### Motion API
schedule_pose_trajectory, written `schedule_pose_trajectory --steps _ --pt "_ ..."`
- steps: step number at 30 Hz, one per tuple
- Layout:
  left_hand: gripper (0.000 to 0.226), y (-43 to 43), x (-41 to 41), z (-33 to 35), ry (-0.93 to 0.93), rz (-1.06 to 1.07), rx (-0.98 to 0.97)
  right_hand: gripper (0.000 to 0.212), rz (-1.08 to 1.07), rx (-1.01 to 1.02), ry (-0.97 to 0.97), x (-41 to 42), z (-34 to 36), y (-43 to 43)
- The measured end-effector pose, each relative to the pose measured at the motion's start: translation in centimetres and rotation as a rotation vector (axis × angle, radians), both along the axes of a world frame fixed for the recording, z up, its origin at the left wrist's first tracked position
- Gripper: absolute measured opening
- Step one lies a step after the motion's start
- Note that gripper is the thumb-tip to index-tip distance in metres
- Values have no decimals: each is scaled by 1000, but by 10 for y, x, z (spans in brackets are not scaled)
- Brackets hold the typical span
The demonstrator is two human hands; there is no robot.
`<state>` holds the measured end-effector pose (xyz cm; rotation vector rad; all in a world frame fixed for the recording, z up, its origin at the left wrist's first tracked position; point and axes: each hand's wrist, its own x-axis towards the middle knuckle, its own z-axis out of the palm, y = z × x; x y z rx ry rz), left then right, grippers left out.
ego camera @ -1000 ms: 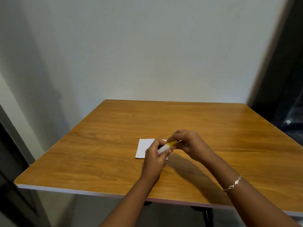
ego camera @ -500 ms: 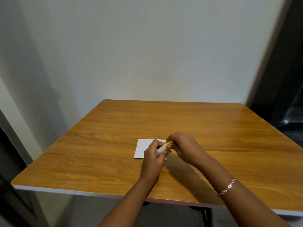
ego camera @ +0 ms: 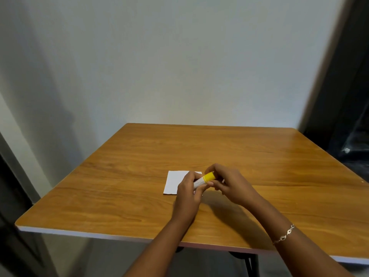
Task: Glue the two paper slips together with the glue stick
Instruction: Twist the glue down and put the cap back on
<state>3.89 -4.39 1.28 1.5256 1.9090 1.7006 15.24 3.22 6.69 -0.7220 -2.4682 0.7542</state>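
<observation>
stage: early, by judgement | glue stick point(ego camera: 204, 179) was held just above the white paper point(ego camera: 175, 182) on the table point(ego camera: 123, 196), yellow cap on | left hand point(ego camera: 187, 194) gripped its body, right hand point(ego camera: 229, 184) pinched the cap | left: uncapping, gluing, pressing; two separate slips were not discernible

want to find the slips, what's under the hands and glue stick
White paper lies flat on the table under the left hand and the glue stick, which the right hand also grips. Its right part is covered, so one slip or two stacked cannot be told.
</observation>
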Motion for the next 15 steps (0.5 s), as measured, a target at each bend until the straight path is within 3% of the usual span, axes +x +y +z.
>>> schedule_pose_trajectory --steps 6,15 --pt "11 1 -3 -2 -13 -3 -5 18 -20 106 34 -4 -9 5" --pt "10 4 -6 -6 -67 15 41 21 -165 49 141 -21 -16 0"
